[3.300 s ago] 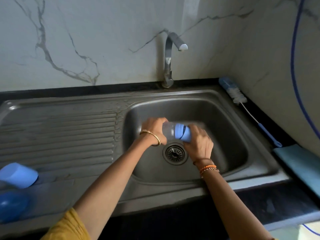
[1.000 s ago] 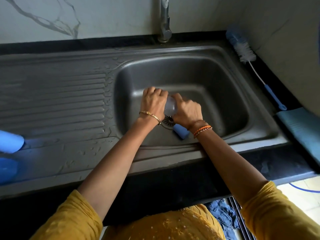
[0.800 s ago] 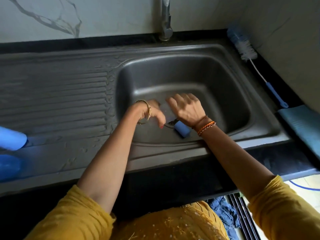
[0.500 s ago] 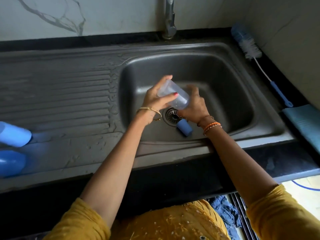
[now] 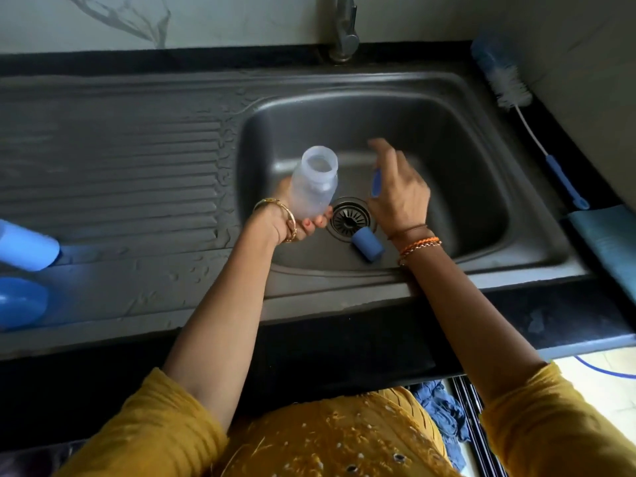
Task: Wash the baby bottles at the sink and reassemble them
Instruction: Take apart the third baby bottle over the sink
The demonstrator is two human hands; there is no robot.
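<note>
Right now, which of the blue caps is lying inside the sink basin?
The small blue cap beside the drain, under the right wrist. The other two blue caps sit on the drainboard at far left.

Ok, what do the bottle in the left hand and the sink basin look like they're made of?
Bottle body: apparently frosted translucent plastic, since the sink shows dimly through its wall. Sink basin: probably stainless steel with a dull brushed finish, grey with soft highlights along its rim.

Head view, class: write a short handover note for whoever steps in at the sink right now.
Left hand grips the clear bottle, open mouth up, over the basin.
Right hand holds a blue ring in its fingers.
Blue cap lies by the drain; brush rests on the counter at right.
Done: bottle taken apart.
Left: scrub, rinse, reassemble.
</note>
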